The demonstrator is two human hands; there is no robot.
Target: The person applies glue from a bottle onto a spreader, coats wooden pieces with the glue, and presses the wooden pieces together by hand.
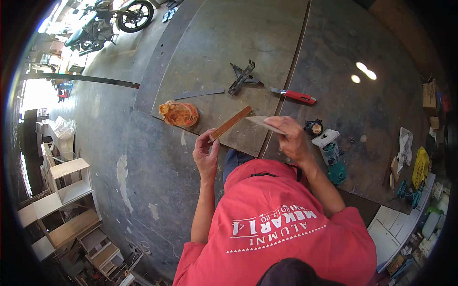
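Observation:
My left hand (206, 151) grips the near end of a narrow reddish-brown wooden strip (231, 123), which slants away over the table edge. In my right hand (293, 138) is a thin, pointed beige piece (263, 123), pinched between the fingers. Its tip lies close to the strip's far end; I cannot tell whether they touch. Left of the strip stands an orange-stained bottle (179, 114). Beyond it are a thin dark metal strip (200, 94) and a black metal tool (243, 77). A red utility knife (298, 97) lies above my right hand.
A small black round item (313, 127) and a teal power tool (333, 159) sit to the right on the dark tabletop (353, 105). Farther right are a yellow bag (421, 167) and another teal tool (410, 191). Wooden shelving (69, 190) and a motorcycle (93, 31) stand at the left.

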